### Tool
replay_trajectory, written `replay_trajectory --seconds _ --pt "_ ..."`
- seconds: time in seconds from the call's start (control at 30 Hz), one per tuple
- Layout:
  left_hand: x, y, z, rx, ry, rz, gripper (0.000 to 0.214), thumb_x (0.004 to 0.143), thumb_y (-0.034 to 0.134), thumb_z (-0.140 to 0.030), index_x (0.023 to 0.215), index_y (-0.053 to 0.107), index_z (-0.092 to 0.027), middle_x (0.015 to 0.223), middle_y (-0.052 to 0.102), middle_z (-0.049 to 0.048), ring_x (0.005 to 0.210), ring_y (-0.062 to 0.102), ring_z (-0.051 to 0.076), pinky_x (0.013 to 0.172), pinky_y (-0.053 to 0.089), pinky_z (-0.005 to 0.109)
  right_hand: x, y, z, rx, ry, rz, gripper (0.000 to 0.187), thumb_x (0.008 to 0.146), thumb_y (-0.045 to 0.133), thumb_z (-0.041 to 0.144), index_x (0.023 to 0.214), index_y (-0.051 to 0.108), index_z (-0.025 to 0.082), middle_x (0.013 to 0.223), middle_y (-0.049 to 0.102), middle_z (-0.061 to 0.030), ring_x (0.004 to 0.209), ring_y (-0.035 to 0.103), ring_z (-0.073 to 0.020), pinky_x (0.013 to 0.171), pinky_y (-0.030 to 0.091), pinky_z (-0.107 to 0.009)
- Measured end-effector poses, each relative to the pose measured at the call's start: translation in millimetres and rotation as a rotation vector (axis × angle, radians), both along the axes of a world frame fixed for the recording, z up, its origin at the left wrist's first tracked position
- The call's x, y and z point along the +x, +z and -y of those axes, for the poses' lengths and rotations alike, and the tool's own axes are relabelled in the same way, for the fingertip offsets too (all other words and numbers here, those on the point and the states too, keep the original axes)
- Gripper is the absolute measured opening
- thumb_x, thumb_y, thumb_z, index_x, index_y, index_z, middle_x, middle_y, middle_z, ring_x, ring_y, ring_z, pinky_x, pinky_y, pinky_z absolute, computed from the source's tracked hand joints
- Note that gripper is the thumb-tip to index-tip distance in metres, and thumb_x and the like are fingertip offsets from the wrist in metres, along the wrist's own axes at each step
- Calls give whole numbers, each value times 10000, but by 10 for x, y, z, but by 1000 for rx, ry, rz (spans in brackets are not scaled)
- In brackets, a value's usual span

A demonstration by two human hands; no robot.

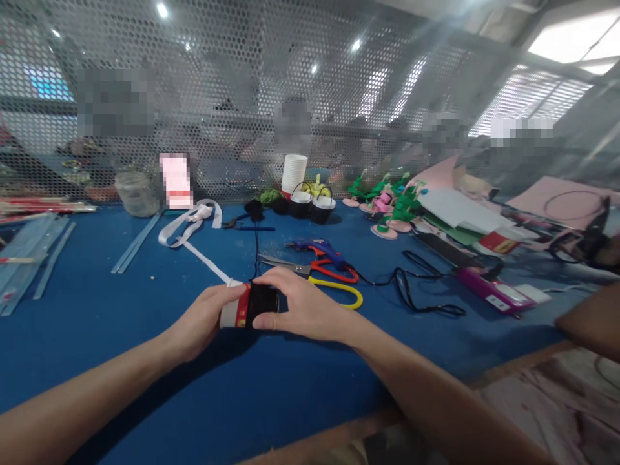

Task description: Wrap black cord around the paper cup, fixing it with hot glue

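Note:
Both my hands hold a small cup [249, 306] lying on its side just above the blue table [121, 323]; the cup is black with a red band and a white strip at its left end. My left hand [203, 323] grips the white end, fingers wrapped round it. My right hand [300, 307] covers the black end from above, fingers curled over it. A white ribbon [194, 242] runs from the cup back to a loose coil at the table's rear. Scissors [329, 274] with red and yellow handles lie just behind my right hand.
A blue glue gun [317, 247] and its black cord lie behind the scissors. White cups [294, 173], small black pots [310, 205] and green foam pieces [394, 206] stand at the back by a perforated metal screen. Another person's arm [588, 323] reaches in at right.

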State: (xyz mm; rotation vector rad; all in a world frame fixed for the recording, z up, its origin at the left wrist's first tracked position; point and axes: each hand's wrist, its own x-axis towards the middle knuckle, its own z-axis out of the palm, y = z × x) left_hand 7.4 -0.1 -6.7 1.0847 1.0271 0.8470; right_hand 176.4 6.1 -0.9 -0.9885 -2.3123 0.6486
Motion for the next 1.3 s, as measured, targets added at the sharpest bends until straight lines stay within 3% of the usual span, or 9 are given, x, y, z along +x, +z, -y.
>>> replay_trajectory --seconds 0.23,0.37,0.43,0.53,0.63,0.73,0.8,0.97,1.3 --pt "11 -41 46 85 -52 -193 272 635 547 -333 461 472 -139 410 348 -66 408 261 54 405 194 190 -81 -21 63 36 153 -111 547 640 614 353 1103 441 118 1140 453 -112 1086 383 -166 918 315 -317" --pt "23 -53 49 67 -31 -222 279 614 550 -367 479 473 -134 407 359 -63 392 261 50 395 187 184 -108 -18 74 22 136 -165 363 714 543 307 1036 494 147 1098 503 -86 1042 437 -146 887 348 -300" --pt "20 -53 46 71 -40 -236 303 627 530 -401 498 477 -132 413 365 -59 392 268 53 398 189 183 -65 19 5 1 32 -209 255 771 460 303 954 532 142 990 567 -70 933 511 -131 820 396 -275" --pt "3 -29 43 118 -48 -298 339 665 489 -422 486 459 -136 411 346 -56 398 263 58 404 185 188 129 127 -223 -33 -221 -236 316 830 317 342 877 543 126 850 616 -60 789 568 -118 703 437 -234" --pt "-14 25 46 190 -39 -345 350 678 484 -409 458 452 -139 418 363 -43 419 282 70 417 208 197 440 225 -527 30 -645 70 311 843 276 321 926 520 147 922 601 -56 850 553 -131 745 401 -233" --pt "-13 77 49 214 -54 -335 345 674 484 -413 465 475 -138 436 392 -31 436 299 80 430 229 202 704 198 -778 -67 -784 232 233 794 400 247 832 566 89 873 601 -140 863 544 -235 740 386 -321" --pt "-7 94 45 201 -65 -320 349 671 477 -425 470 480 -139 436 390 -32 434 295 81 430 228 203 787 106 -883 -175 -782 323 184 748 496 228 765 586 69 831 597 -152 825 549 -248 714 402 -336" --pt "-17 67 35 228 -70 -338 378 682 449 -443 455 448 -142 432 363 -38 434 286 80 431 220 203 774 -113 -992 -326 -746 388 271 803 442 277 1037 478 144 1030 506 -55 863 521 -169 714 443 -355" --pt "-34 90 55 232 -77 -334 353 701 444 -410 475 462 -139 455 394 -26 456 304 86 442 241 206 652 60 -759 -169 -732 95 256 753 464 255 926 518 74 873 586 -129 841 546 -205 682 429 -301"
